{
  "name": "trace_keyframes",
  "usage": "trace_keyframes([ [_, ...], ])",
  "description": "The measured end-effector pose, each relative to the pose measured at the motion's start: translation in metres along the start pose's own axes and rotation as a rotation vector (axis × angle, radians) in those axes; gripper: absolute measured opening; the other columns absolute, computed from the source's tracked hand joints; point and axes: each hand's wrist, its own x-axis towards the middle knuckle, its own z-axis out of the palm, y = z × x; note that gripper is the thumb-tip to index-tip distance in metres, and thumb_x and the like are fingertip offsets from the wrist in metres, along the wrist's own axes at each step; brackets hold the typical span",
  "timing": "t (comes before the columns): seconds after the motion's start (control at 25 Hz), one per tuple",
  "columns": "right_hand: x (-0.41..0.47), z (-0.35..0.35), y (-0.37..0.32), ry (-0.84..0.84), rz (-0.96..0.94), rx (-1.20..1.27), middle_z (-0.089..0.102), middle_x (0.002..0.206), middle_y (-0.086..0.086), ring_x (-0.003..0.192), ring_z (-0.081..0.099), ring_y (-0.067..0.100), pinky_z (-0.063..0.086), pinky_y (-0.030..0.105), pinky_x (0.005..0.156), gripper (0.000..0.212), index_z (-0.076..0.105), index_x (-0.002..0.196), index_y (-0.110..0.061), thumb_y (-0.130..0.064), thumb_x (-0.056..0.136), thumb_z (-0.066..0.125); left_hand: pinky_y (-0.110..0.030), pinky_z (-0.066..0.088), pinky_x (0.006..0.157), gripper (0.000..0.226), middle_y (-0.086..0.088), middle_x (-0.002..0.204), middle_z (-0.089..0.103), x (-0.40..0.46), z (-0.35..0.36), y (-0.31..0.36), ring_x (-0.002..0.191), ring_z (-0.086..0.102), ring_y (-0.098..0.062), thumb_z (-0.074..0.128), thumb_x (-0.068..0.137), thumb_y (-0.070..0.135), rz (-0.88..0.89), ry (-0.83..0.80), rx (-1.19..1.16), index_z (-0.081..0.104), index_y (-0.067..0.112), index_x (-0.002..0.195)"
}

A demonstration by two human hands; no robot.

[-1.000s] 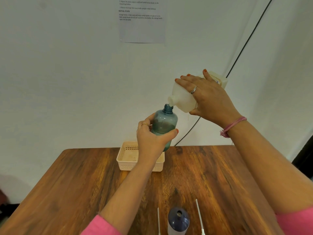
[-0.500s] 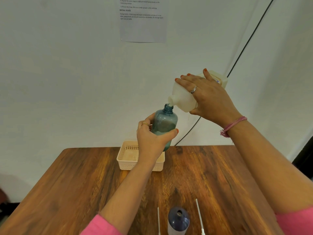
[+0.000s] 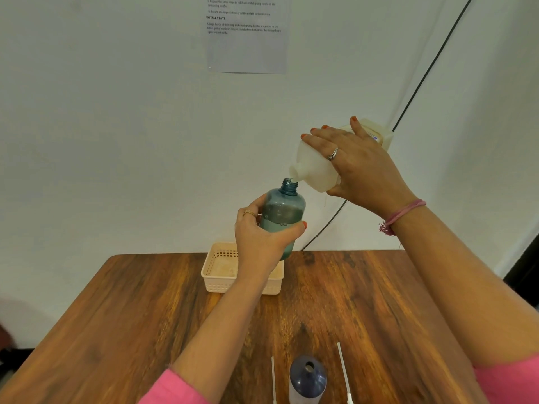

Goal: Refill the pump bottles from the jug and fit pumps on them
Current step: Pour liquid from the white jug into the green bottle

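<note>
Pouring midair: right hand [image 3: 360, 167] clasped tilted translucent white plastic jug [image 3: 316, 167], left hand [image 3: 262, 237] gripped teal transparent pump bottle [image 3: 282, 217]; spout sat off narrow neck, spill onto wooden counter [image 3: 364, 301] likely

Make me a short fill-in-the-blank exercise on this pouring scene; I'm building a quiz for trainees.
1. The left hand grips the ____ bottle in the air.
2. The right hand tilts the white jug, its spout just above that bottle's ____.
3. The basket stands on the table against the ____.
4. The dark blue bottle at the near edge has no ____ fitted.

Missing words: teal; neck; wall; pump
</note>
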Motion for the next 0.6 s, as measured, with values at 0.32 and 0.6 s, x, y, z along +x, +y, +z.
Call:
trace_keyframes([
  [0.32, -0.0001, -0.0002, 0.0004, 0.007, -0.011, -0.01, 0.053, 0.135, 0.018, 0.123, 0.051, 0.036, 0.016, 0.052, 0.109, 0.094, 0.042, 0.139, -0.009, -0.014, 0.057, 0.089, -0.018, 0.051, 0.076, 0.066, 0.008, 0.117, 0.051, -0.0003, 0.0008, -0.0015, 0.097, 0.053, 0.002, 0.09, 0.058, 0.021, -0.002, -0.008, 0.004, 0.046, 0.048, 0.099],
  [0.6, -0.0005, 0.0002, -0.0001, 0.017, -0.015, -0.01, 0.054, 0.134, 0.018, 0.123, 0.052, 0.037, 0.018, 0.054, 0.108, 0.094, 0.043, 0.138, -0.008, -0.014, 0.056, 0.089, -0.021, 0.052, 0.079, 0.067, 0.007, 0.118, 0.051, -0.0008, -0.0005, -0.0011, 0.099, 0.053, 0.002, 0.09, 0.059, 0.021, 0.001, -0.002, -0.007, 0.045, 0.049, 0.101],
])
